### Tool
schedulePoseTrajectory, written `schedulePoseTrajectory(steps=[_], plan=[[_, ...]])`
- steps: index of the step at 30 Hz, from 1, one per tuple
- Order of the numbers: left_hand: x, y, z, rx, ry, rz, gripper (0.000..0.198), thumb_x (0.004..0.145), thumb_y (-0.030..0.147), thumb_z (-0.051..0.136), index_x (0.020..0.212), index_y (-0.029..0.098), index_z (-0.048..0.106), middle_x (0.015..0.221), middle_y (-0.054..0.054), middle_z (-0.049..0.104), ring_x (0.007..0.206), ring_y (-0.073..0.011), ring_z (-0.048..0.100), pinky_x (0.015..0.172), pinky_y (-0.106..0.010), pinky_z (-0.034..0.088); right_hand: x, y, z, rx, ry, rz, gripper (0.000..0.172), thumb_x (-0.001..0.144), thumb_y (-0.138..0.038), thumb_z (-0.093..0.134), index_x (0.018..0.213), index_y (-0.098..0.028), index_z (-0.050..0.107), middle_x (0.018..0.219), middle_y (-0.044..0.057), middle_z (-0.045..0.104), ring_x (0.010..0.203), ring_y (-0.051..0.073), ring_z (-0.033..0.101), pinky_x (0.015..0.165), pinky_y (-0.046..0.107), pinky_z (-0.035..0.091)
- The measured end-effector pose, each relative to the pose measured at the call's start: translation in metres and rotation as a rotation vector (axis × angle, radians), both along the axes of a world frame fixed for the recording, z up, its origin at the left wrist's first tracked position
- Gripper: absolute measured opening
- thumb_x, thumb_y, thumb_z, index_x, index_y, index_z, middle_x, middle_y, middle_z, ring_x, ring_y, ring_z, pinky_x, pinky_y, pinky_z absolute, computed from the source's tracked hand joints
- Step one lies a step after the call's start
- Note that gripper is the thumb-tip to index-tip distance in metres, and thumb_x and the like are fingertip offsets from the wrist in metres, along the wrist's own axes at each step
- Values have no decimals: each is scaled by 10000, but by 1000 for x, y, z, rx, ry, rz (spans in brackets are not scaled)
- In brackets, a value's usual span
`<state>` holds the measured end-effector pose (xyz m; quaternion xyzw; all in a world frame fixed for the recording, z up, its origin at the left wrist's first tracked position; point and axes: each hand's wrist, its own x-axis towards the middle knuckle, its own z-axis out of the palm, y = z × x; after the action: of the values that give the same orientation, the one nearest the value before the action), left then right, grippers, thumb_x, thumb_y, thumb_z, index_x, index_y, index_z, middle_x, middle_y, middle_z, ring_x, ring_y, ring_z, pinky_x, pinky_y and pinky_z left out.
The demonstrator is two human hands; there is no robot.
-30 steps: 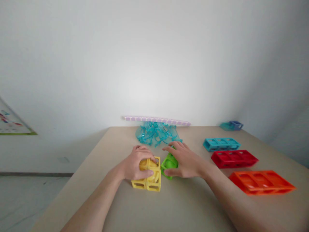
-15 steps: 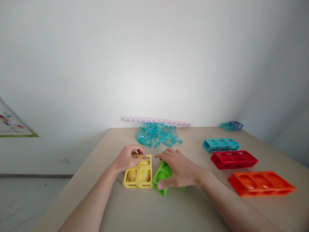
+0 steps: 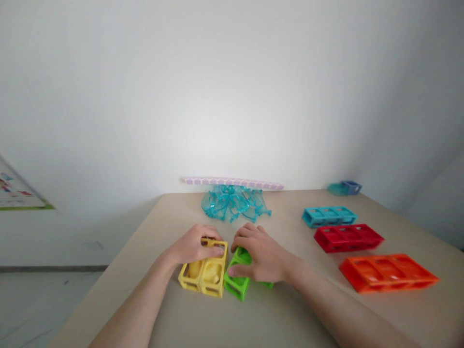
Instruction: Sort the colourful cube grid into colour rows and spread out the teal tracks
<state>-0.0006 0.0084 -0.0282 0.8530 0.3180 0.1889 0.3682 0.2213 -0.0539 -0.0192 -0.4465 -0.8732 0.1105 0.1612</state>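
Near the middle of the table, a yellow block of joined open-framed cubes (image 3: 212, 275) stands with rounded yellow shapes inside its cells. My left hand (image 3: 195, 245) grips its far end, thumb on top and fingers behind. Close beside it on the right is a green block of similar framed cubes (image 3: 237, 285). My right hand (image 3: 261, 253) is closed over the green block from above, thumb on the near side and fingers on the far side, hiding much of it. The two blocks are very close; I cannot tell whether they touch.
Three-cell blocks lie along the right: a teal one (image 3: 329, 216), a red one (image 3: 348, 238) and an orange one (image 3: 389, 273). Clear teal plastic pieces (image 3: 234, 202) are heaped at the back before a purple patterned strip (image 3: 232, 182). A dark blue piece (image 3: 351, 187) is in the far right corner.
My left hand has closed on the yellow block, which has tilted slightly and come nearer. The green block has turned and shifted left under my right hand, whose fingers have curled in.
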Motion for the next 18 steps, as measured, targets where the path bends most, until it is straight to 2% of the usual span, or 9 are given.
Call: schedulePoseTrajectory(steps=[5, 8, 12, 18], plan=[[-2, 4, -2, 18, 8, -68, 238, 789, 356, 631, 783, 145, 741, 760, -45, 659, 711, -155, 602, 634, -214, 439, 7, 4, 0, 9, -6, 49, 480, 737, -667, 608, 884, -214, 673, 875, 56, 605, 947, 246, 504, 805, 356, 369], [-4, 5, -3, 30, 17, -23, 220, 792, 336, 625, 780, 153, 746, 758, -40, 669, 724, -158, 604, 650, -215, 437, 12, 6, 1, -13, -37, 62, 456, 730, -643, 634, 853, -206, 667, 865, 54, 610, 935, 241, 509, 793, 343, 366], [2, 2, -5, 10, -3, 67, 226, 784, 330, 628, 753, 136, 741, 740, -35, 656, 708, -157, 596, 648, -223, 428, 8, 6, 0, 7, -62, -44, 491, 732, -668, 615, 824, -186, 654, 829, 59, 613, 906, 245, 517, 765, 343, 354], [3, 5, -7, -47, -51, 45, 217, 762, 339, 650, 733, 143, 736, 718, -24, 638, 699, -153, 579, 629, -224, 416, 6, 7, -2, 25, -66, -35, 510, 737, -690, 585, 817, -191, 653, 817, 57, 613, 897, 242, 521, 742, 335, 347]])
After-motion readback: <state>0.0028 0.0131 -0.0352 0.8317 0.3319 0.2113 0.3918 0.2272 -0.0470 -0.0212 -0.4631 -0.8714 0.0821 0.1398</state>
